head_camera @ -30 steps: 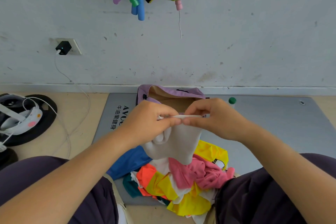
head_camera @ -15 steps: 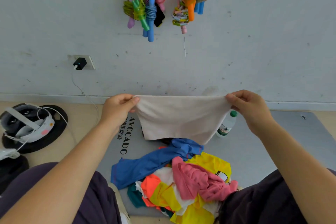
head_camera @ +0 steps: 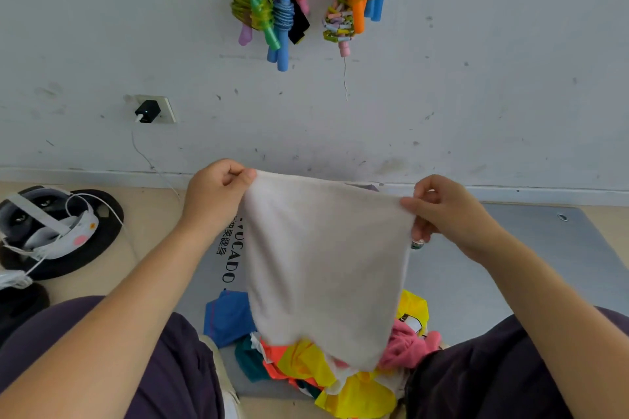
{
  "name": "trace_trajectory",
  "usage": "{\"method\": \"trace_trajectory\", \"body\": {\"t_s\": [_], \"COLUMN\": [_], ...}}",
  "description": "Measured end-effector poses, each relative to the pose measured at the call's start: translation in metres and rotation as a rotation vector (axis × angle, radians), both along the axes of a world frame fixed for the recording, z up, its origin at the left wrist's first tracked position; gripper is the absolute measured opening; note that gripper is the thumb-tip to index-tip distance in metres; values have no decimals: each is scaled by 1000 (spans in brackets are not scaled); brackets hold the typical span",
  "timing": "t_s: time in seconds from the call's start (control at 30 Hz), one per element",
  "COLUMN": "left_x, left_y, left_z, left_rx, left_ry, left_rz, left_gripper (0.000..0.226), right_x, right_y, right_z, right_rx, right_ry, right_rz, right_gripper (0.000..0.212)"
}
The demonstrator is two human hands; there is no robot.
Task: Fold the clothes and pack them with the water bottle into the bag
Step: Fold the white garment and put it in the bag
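A white garment (head_camera: pixel 323 265) hangs spread out in front of me. My left hand (head_camera: pixel 214 194) pinches its top left corner and my right hand (head_camera: pixel 446 211) pinches its top right corner. Below it a pile of clothes (head_camera: pixel 326 371) in blue, yellow, orange, pink and teal lies on the grey mat (head_camera: pixel 483 269). The garment hides most of the bag; a purple sliver of the bag (head_camera: pixel 367 186) shows above its top edge. Only a bit of the water bottle (head_camera: pixel 418 243) shows under my right hand.
Jump ropes (head_camera: pixel 272 7) hang on the white wall ahead. A charger (head_camera: pixel 148 111) sits in a wall socket with its cable running down. A headset (head_camera: pixel 51 221) lies on a black round pad on the floor at left. My dark trouser legs frame the pile.
My hands moved apart and rose, stretching the white garment wide. It now hangs longer and covers the bag and most of the bottle.
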State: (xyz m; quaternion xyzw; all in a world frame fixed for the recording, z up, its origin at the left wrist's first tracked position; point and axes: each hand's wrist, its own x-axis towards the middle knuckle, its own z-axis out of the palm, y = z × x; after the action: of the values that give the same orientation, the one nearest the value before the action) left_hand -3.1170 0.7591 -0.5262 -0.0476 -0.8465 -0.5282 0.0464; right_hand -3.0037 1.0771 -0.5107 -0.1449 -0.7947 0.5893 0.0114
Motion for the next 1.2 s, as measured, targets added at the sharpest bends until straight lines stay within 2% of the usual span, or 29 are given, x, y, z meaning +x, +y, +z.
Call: {"method": "trace_trajectory", "body": {"t_s": [0.17,0.27,0.43,0.5,0.63,0.77,0.87,0.93,1.0,1.07,1.13,1.2], "left_x": [18,31,44,45,49,53,55,56,57,55,50,43], "left_y": [26,45,63,64,66,69,69,68,68,66,62,54], "left_z": [-1,1,7,8,10,12,15,17,17,17,19,22], "left_rx": [142,219,320,347,382,414,494,453,355,344,419,481], "left_ry": [-184,-261,-367,-397,-472,-513,-557,-522,-441,-379,-349,-324], "left_rz": [-173,-254,-360,-392,-465,-494,-537,-578,-573,-529,-491,-464], "left_gripper": [11,3,6,10,13,14,21,35,36,22,15,14], "right_x": [4,3,0,-1,2,3,3,3,2,2,1,-1], "right_y": [-30,-43,-57,-61,-69,-74,-74,-73,-68,-56,-39,-21], "right_z": [5,4,9,10,10,15,17,16,15,17,18,19], "right_rx": [-79,-72,-78,-26,176,455,541,559,567,585,619,666], "right_ry": [-15,-36,-32,1,169,372,413,427,409,284,128,86], "right_rz": [294,389,469,462,295,229,211,182,191,277,353,339], "right_gripper": [12,7,20,18,5,7,10,19,37,44,38,20]}}
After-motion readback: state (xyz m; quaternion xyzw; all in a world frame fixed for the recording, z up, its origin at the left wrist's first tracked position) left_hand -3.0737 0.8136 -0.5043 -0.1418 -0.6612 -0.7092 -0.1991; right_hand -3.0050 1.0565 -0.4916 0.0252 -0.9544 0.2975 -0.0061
